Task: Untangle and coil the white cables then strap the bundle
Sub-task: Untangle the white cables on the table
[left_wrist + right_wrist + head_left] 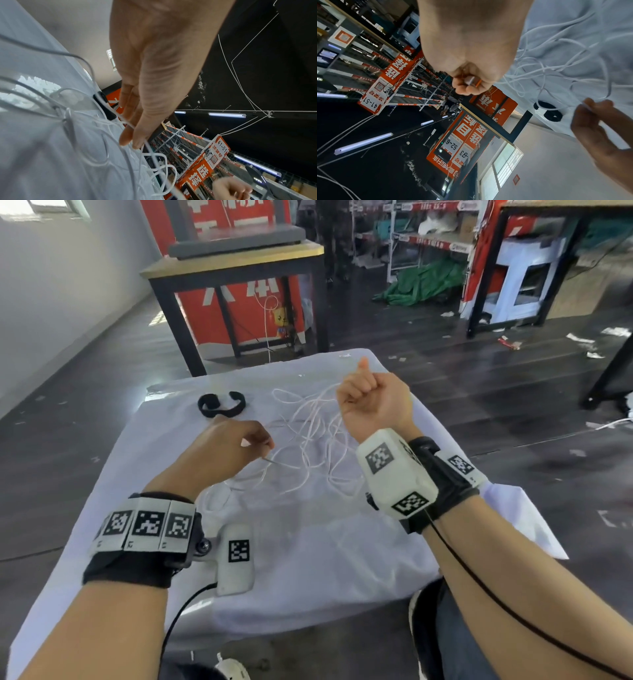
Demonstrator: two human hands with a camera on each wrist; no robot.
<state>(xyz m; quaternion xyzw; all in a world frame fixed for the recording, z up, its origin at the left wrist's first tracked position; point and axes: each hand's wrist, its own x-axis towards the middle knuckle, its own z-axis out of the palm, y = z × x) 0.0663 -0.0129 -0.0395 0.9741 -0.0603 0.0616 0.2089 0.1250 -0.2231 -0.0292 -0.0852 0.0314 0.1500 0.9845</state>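
Note:
A loose tangle of thin white cables [308, 436] lies on the white cloth in the middle of the table [325, 559]. My left hand [253, 440] hovers at the tangle's left side and pinches one strand between thumb and fingertips [130, 139]. My right hand [359, 386] is raised above the tangle's right side, curled into a fist round a cable end with a white plug [470, 80], and strands run up to it from the pile. A black strap [222, 404] lies curled on the cloth behind my left hand.
The cloth-covered table is small, with dark floor all around it. A black-framed wooden table [233, 265] with a red sign under it stands just behind. Shelving [428, 237] and a green heap [421, 285] lie further back right.

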